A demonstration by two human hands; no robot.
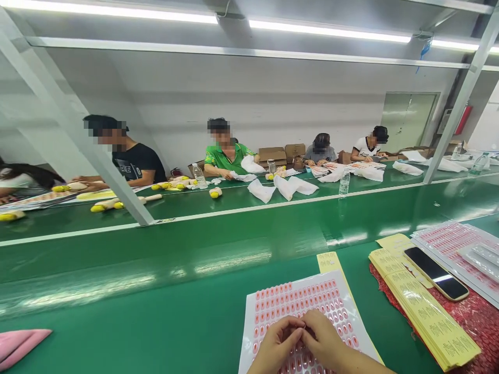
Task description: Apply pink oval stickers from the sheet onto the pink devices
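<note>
Two bare hands meet just over a sheet of pressed ovals, the left hand (pixel 280 340) and the right hand (pixel 322 335) with fingertips brought together; whether they pinch something small, I cannot tell. Beneath them lies the white backing sheet (pixel 248 318), its rows of pink oval stickers (pixel 296 299) each marked with a red centre. Its top row stops about midway, while the rows below look mostly filled where the hands leave them visible, so I judge that only a small share is gone and most is left. One yellow label sheet (pixel 331 261) pokes out from under it.

To the person's right, yellow label strips (pixel 424 311) lie stacked on red bubble wrap (pixel 477 322), with a smartphone (pixel 435 272) beside them and another sticker sheet (pixel 448 236) farther off. A pink cloth-like item (pixel 23 343) sits at the other edge of the glossy green tabletop (pixel 136 332).

Across from us, co-workers, one in a black T-shirt (pixel 136 165), another in a green shirt (pixel 226 158), bend over a second bench bearing white pouches (pixel 286 187) and water bottles (pixel 344 183). Fluorescent tubes (pixel 331 32) light the pale wall (pixel 253 96).
</note>
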